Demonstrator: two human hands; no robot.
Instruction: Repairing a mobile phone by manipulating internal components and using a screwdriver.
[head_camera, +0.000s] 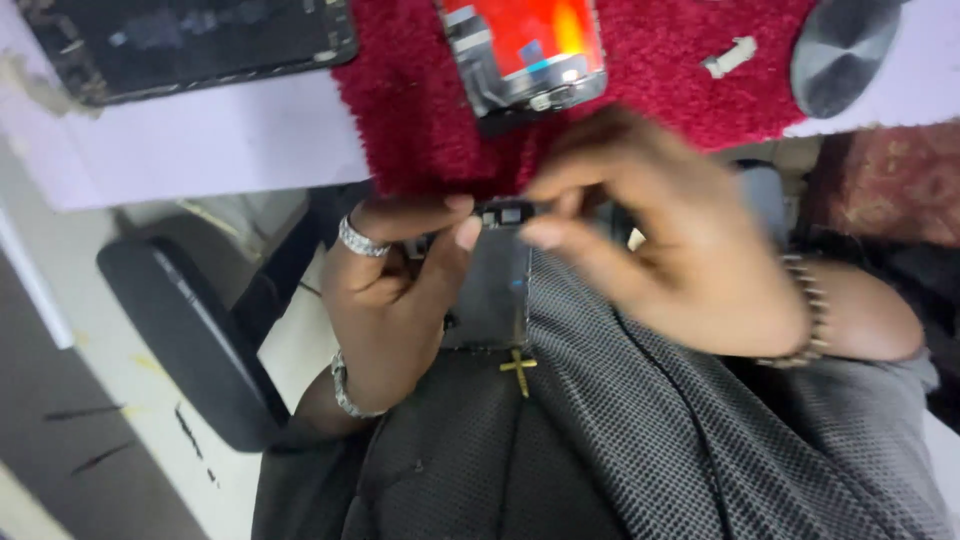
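Note:
My left hand, with a silver ring and a chain bracelet, grips a flat grey phone panel upright over my lap. My right hand, blurred and wearing a beaded bracelet, pinches at the panel's top edge, where a small dark part sits between my fingertips. A gold cross pendant hangs just below the panel against my grey checked shirt.
A red fuzzy mat lies on the white table edge, holding an opened phone with an orange-red inside and a small white piece. A dark phone screen lies at top left, a dark round disc at top right. A black chair armrest stands at left.

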